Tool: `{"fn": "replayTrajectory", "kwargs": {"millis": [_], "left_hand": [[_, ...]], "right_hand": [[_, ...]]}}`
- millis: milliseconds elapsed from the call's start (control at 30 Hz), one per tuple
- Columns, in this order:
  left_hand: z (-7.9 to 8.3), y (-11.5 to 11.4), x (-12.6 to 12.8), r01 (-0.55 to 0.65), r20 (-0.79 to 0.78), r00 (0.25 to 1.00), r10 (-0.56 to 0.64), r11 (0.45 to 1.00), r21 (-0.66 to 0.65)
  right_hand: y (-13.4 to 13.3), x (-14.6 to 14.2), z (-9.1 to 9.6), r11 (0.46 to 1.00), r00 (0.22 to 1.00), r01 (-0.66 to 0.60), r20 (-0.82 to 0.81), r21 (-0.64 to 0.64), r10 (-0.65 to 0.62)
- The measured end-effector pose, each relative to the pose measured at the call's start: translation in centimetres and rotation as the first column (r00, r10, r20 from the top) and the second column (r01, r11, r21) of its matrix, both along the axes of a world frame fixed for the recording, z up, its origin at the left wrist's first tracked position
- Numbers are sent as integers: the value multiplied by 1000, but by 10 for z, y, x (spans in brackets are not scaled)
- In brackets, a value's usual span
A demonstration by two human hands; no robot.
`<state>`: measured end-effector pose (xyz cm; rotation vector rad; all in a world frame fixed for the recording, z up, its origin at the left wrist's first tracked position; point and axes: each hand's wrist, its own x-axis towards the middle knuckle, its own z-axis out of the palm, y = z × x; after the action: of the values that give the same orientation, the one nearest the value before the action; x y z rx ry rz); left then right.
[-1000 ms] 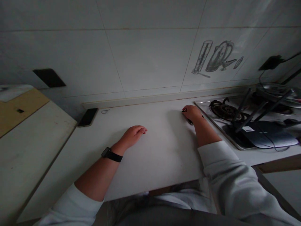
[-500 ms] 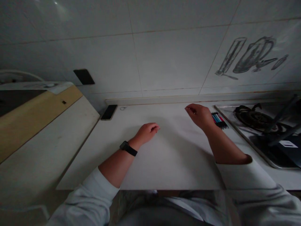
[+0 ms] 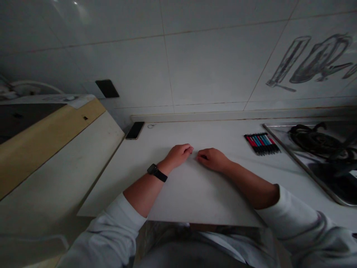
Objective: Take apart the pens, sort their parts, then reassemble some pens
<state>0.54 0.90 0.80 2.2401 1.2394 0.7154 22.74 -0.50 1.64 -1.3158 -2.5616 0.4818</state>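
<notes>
**Both hands resting together at the middle of the white countertop**

The left hand (image 3: 180,154), a black watch (image 3: 157,173) on its wrist, is lying on the countertop (image 3: 195,190) with fingers loosely curled and nothing in its grasp. The right hand (image 3: 212,159) is sitting just beside it, fingertips nearly meeting, fingers curled under; whether anything small is pinched inside, the view cannot tell. A row of coloured pens (image 3: 262,143) is lying well to the right of the hands, near the gas hob (image 3: 318,149). At the far left of the counter a dark phone (image 3: 135,130) is lying flat, with a small ring (image 3: 151,126) just beside it, near the tiled wall (image 3: 212,67).
</notes>
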Motion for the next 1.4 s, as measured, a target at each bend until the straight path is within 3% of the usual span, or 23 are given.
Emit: {"fn": "replayTrajectory", "kwargs": {"millis": [167,367,533,1400], "left_hand": [[-6,2,0,39,-87,995,-40,999,-4],[-9,5,-2,36,-96,995,-40,998,-47],[-11,6,-2,44,-103,994,-45,999,-7],[-10,3,3,50,-196,980,-43,998,34]], "right_hand": [[2,3,2,999,999,-40,11,-7,40],[2,4,-1,999,999,-45,-9,5,45],[3,4,-3,999,999,-48,-21,3,48],[-1,2,2,999,999,-44,4,0,44]]}}
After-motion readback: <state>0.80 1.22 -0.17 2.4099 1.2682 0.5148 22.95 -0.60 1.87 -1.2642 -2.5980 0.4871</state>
